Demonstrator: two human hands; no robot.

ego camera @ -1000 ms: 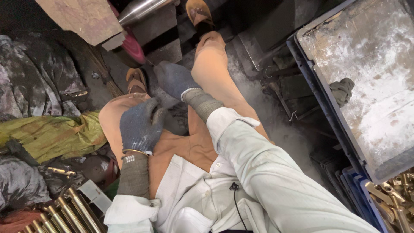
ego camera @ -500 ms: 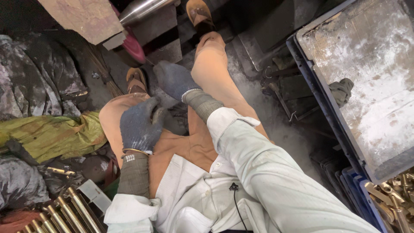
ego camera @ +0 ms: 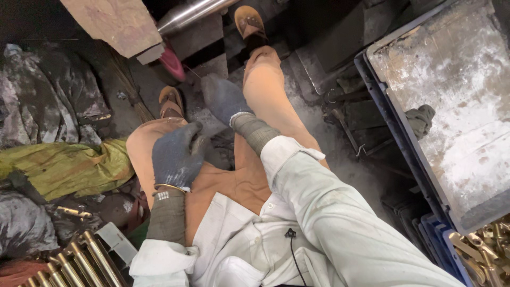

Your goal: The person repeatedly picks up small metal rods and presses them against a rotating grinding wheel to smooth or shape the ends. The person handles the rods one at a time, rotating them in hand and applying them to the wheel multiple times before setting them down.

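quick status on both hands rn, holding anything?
Left hand: gloved, fingers curled, resting on the left thigh; no object seen in it.
Right hand: gloved, reaching down between the legs; grip cannot be told.

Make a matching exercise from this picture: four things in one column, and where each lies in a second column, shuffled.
Things:
1. left hand
2. right hand
3. brass rods
4. grey rag

Places:
A. on the pale whitish board over the blue crate
B. bottom left corner, beside the sleeve
C. out in front between the legs, against the straight leg
D. resting on the bent thigh

Pairs: 1-D, 2-C, 3-B, 4-A
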